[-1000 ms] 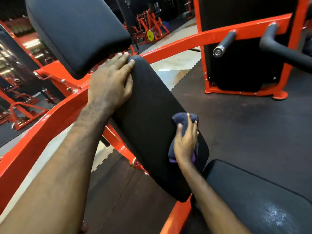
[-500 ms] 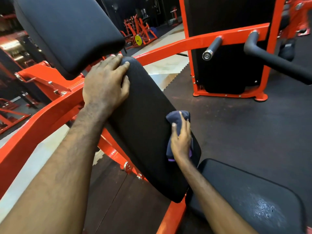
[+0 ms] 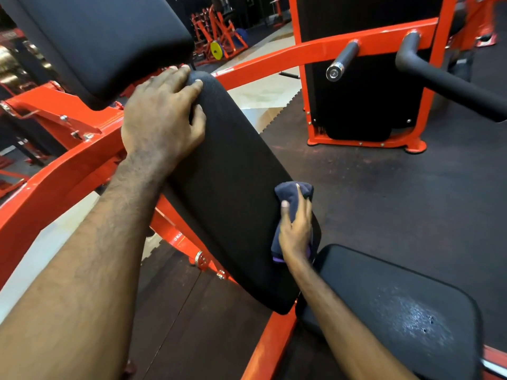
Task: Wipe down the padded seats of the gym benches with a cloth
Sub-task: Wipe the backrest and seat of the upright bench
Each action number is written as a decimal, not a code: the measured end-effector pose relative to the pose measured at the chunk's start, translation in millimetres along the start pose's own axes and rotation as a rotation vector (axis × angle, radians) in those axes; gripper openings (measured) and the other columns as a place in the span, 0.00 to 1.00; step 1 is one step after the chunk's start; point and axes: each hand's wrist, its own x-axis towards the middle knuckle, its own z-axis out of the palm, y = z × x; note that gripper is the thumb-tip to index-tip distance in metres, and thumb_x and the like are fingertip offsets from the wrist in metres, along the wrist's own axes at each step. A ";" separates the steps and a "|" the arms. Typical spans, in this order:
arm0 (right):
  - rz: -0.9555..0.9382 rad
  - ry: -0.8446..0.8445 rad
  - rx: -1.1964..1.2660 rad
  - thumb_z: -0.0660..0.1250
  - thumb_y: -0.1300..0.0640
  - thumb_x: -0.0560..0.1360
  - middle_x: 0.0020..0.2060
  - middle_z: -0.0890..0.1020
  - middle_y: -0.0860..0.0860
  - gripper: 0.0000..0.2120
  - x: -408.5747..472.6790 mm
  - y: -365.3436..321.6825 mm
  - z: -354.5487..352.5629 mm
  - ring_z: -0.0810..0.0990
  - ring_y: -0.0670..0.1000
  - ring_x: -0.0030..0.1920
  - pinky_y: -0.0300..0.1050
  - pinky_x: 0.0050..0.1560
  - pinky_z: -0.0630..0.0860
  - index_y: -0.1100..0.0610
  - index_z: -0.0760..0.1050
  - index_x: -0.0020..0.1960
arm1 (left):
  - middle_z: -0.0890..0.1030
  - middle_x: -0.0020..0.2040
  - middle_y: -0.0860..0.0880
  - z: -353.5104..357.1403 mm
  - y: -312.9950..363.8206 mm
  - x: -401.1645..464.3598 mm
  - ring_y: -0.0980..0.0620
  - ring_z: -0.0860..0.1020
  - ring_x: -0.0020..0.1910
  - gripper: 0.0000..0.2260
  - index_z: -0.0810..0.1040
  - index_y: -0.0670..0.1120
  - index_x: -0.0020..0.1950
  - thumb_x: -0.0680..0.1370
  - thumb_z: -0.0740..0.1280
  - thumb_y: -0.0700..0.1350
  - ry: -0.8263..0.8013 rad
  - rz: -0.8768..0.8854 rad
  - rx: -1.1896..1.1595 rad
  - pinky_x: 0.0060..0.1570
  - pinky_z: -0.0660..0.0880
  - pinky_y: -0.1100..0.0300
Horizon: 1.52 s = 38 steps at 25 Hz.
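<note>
The left hand (image 3: 162, 119) is gripping the top end of the tilted black back pad (image 3: 236, 187), its fingers curling over the edge. The right hand (image 3: 295, 229) is clasping a bunched dark blue cloth (image 3: 290, 192) between thumb and fingers and pressing it against the pad's lower right edge. A seat pad (image 3: 384, 297) is lying just below the back pad, and a red frame (image 3: 55, 176) is running behind it.

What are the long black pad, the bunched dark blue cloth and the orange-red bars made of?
Long black pad: likely vinyl or faux leather over padding; finely grained, matte, rounded edges.
Dark blue cloth: soft fabric, perhaps microfibre; fuzzy, bunched in folds.
Orange-red bars: painted metal, probably steel; glossy coat, bolts.
</note>
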 end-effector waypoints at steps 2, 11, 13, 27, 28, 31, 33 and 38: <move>-0.042 -0.045 0.032 0.62 0.46 0.86 0.73 0.75 0.55 0.25 -15.7 17.5 -5.8 0.74 0.54 0.75 0.48 0.73 0.71 0.55 0.68 0.80 | 0.75 0.78 0.42 -0.1 0.4 0.2 0.40 0.72 0.78 0.22 0.80 0.45 0.74 0.82 0.62 0.50 -0.008 -0.003 0.003 0.74 0.70 0.43; 0.068 0.018 0.015 0.60 0.43 0.84 0.74 0.75 0.55 0.29 -18.8 20.3 -10.3 0.74 0.52 0.74 0.46 0.72 0.70 0.57 0.69 0.80 | 0.73 0.80 0.42 1.1 -1.5 1.4 0.41 0.70 0.79 0.24 0.79 0.45 0.75 0.80 0.63 0.51 -0.026 -0.004 -0.007 0.76 0.69 0.44; 0.065 -0.017 0.044 0.60 0.41 0.84 0.76 0.73 0.52 0.30 -42.2 39.7 -18.1 0.71 0.50 0.76 0.45 0.75 0.68 0.55 0.66 0.81 | 0.73 0.80 0.42 -1.3 -2.8 1.5 0.41 0.70 0.79 0.25 0.78 0.45 0.75 0.80 0.64 0.51 -0.039 0.005 -0.035 0.76 0.69 0.44; 0.160 0.000 -0.022 0.56 0.40 0.84 0.79 0.69 0.55 0.32 -97.6 51.6 -26.7 0.66 0.50 0.78 0.40 0.77 0.61 0.56 0.64 0.83 | 0.70 0.82 0.41 0.0 -29.8 -1.1 0.40 0.69 0.80 0.26 0.75 0.46 0.79 0.83 0.61 0.56 -0.074 0.185 -0.051 0.74 0.71 0.42; 0.234 0.012 -0.001 0.57 0.41 0.84 0.78 0.70 0.57 0.32 -75.1 55.6 -28.5 0.68 0.54 0.78 0.45 0.77 0.64 0.57 0.65 0.82 | 0.69 0.82 0.41 1.0 -29.3 -1.5 0.40 0.69 0.80 0.27 0.75 0.46 0.79 0.83 0.61 0.56 -0.071 0.193 -0.041 0.74 0.71 0.41; 0.480 0.163 -0.030 0.58 0.39 0.83 0.77 0.71 0.58 0.33 -39.2 57.0 -25.1 0.71 0.59 0.77 0.53 0.75 0.68 0.59 0.67 0.80 | 0.70 0.82 0.41 9.1 -27.7 -0.6 0.40 0.69 0.80 0.26 0.75 0.46 0.78 0.83 0.61 0.56 -0.052 0.190 -0.037 0.72 0.71 0.41; 0.351 0.136 -0.048 0.55 0.37 0.82 0.79 0.70 0.52 0.34 -90.5 34.9 -18.1 0.67 0.51 0.79 0.46 0.77 0.64 0.55 0.66 0.82 | 0.70 0.82 0.41 12.0 -30.8 0.1 0.40 0.69 0.80 0.26 0.74 0.46 0.78 0.83 0.60 0.57 -0.038 0.187 -0.044 0.73 0.71 0.41; 0.228 0.029 -0.017 0.57 0.39 0.83 0.75 0.72 0.53 0.29 -99.5 35.8 -31.8 0.69 0.52 0.78 0.44 0.78 0.64 0.49 0.66 0.80 | 0.69 0.82 0.41 12.4 -31.0 -1.7 0.40 0.68 0.81 0.27 0.74 0.47 0.79 0.83 0.59 0.58 -0.047 0.177 -0.045 0.73 0.70 0.40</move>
